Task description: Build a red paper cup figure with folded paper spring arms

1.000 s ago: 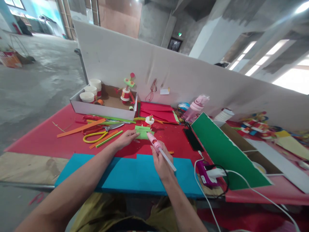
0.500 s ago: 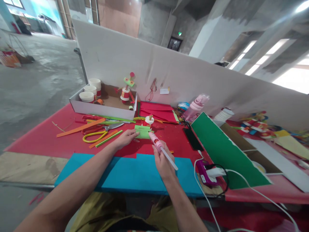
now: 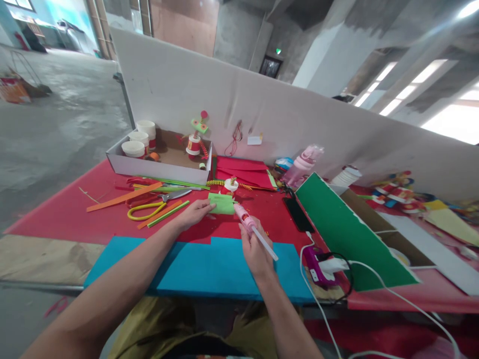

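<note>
Between thumb and fingers, my left hand (image 3: 196, 213) grips the left edge of a light green piece of paper (image 3: 222, 204) just above the red tabletop. My right hand (image 3: 256, 247) is wrapped around a pink hot glue gun (image 3: 245, 218) with a long translucent glue stick (image 3: 265, 243) jutting from its rear. The gun's nozzle is at the paper's right edge; whether it touches cannot be made out. Right behind the paper stands a small red-and-white paper cup figure (image 3: 231, 185) with coiled paper arms.
Yellow-handled scissors (image 3: 147, 211) and paper strips lie left. A white box (image 3: 160, 167) with cups and a finished figure (image 3: 193, 144) stands behind. To the right are a phone (image 3: 298, 214), a purple power strip (image 3: 318, 267) with cables, and a green board (image 3: 355, 234). Blue sheets (image 3: 224, 269) line the front edge.
The glue gun and my right hand have shifted slightly right, its tip moving from over the paper to the paper's right edge. My left hand keeps its grip.
</note>
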A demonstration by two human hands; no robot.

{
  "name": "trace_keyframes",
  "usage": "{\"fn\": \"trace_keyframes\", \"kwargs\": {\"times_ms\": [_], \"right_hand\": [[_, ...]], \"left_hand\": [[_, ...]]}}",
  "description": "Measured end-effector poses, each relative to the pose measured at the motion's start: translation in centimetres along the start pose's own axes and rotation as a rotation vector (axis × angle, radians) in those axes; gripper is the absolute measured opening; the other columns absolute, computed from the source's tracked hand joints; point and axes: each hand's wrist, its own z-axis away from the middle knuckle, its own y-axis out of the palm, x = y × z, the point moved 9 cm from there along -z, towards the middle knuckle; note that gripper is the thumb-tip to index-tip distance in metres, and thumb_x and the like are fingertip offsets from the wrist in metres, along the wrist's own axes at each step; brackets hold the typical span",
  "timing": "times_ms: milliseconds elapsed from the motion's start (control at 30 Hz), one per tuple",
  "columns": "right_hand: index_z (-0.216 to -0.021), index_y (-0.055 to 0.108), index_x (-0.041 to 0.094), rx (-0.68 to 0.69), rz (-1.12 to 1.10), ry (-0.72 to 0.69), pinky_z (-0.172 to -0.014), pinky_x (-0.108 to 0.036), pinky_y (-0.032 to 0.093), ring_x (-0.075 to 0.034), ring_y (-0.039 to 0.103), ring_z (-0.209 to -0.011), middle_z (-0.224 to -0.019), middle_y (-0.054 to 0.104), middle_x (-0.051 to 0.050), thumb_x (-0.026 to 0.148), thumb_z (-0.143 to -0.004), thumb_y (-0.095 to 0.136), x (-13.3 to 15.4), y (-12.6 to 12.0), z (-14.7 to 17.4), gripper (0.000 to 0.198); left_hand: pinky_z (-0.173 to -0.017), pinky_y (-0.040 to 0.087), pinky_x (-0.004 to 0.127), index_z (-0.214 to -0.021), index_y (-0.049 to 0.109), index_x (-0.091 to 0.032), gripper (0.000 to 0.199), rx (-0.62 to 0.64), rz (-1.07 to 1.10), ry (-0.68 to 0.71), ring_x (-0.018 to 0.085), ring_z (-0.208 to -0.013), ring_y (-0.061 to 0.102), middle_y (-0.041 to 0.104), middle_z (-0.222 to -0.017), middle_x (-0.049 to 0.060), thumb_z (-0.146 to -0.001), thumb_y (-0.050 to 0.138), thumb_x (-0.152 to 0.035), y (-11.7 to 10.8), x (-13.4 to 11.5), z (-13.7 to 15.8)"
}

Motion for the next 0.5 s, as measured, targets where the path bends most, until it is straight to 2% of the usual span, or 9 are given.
{"fn": "trace_keyframes", "kwargs": {"times_ms": [500], "right_hand": [[-0.111, 0.057, 0.013, -0.020, 0.017, 0.005, -0.067, -0.029, 0.048, -0.023, 0.066, -0.085, -0.099, 0.068, -0.013, 0.039, -0.098, 0.037, -0.37, -0.55, -0.06, 0.035]], "left_hand": [[-0.074, 0.055, 0.032, -0.084, 0.073, -0.013, 0.036, -0.021, -0.002, -0.003, 0.020, -0.080, 0.065, 0.071, -0.088, 0.010, -0.076, 0.069, -0.048, -0.27, 0.23, -0.11]]}}
